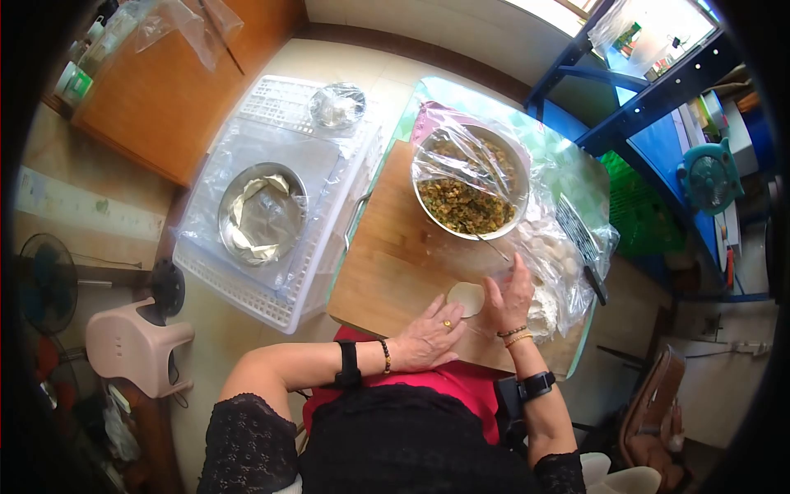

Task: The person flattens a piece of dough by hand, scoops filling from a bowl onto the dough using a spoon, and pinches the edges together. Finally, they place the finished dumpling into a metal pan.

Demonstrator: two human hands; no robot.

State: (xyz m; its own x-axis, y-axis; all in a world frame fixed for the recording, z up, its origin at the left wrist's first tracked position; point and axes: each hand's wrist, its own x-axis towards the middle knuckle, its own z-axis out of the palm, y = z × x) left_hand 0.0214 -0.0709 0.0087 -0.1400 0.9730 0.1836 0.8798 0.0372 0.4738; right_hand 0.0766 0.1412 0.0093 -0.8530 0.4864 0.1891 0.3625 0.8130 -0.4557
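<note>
A small round dough wrapper lies on the wooden board, between my two hands. My left hand rests on the board with its fingers spread, fingertips at the wrapper's left edge. Just right of the wrapper is my right hand, raised a little on its side, fingers apart, nothing visible in it. Beyond the hands stands a metal bowl of chopped filling, partly covered by clear plastic, with a thin utensil handle sticking out toward my right hand. Dough pieces lie under plastic at the right.
Flour is heaped at the board's right, near a black-handled tool. Left of the table, a white crate bears a round metal pan with folded dough pieces and a small bowl. A pink stool stands lower left.
</note>
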